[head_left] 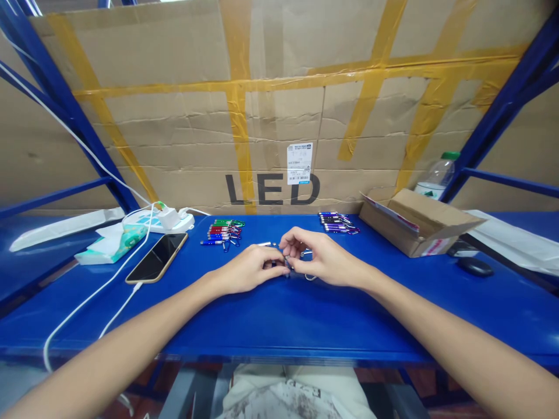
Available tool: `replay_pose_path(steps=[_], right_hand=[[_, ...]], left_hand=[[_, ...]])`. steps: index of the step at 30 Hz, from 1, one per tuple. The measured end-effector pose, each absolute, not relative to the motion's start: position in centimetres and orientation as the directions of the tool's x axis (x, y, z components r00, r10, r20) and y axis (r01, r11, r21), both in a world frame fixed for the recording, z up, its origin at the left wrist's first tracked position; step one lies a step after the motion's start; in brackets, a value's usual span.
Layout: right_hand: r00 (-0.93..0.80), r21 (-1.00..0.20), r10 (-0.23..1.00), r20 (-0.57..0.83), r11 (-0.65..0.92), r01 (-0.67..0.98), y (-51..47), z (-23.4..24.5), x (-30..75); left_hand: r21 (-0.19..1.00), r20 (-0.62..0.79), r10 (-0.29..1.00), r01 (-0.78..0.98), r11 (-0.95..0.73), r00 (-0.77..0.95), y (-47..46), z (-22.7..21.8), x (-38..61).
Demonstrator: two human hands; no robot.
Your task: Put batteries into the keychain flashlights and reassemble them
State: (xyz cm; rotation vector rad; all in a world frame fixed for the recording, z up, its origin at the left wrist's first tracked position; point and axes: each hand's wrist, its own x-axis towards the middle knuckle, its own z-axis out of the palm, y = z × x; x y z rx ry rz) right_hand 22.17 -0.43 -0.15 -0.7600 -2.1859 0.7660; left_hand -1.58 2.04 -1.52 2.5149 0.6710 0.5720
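My left hand point(251, 269) and my right hand point(323, 257) meet over the middle of the blue table. The fingertips of both pinch together around a small dark, shiny piece point(287, 263), mostly hidden and too small to name. Just behind my left hand lies a silver tube-like part point(264, 244). A loop or ring point(310, 277) shows below my right fingers. To the left rests a row of small green, red and blue keychain flashlights with carabiner clips point(222, 231). Black and purple ones point(336, 223) lie in another row behind my right hand.
On the left are a phone point(157, 259) with a charging cable, a power strip point(159, 220) and a tissue pack point(114, 243). The right side holds an open cardboard box point(430, 227), a black mouse point(475, 266) and a plastic bottle point(437, 176). A taped cardboard panel point(196, 139) stands behind.
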Motion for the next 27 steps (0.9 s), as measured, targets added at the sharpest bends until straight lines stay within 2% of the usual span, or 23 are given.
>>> replay_pose_path(steps=[14, 27], right_hand=[[-0.567, -0.826, 0.754, 0.332, 0.522, 0.211, 0.08, -0.59, 22.26], [-0.561, -0.859, 0.777, 0.286, 0.467, 0.208, 0.19, -0.66, 22.27]], left_hand=[[0.439, 0.282, 0.501, 0.354, -0.826, 0.819, 1.96, -1.60, -1.52], [0.402, 0.320, 0.468, 0.329, -0.854, 0.824, 2.07, -1.83, -1.62]])
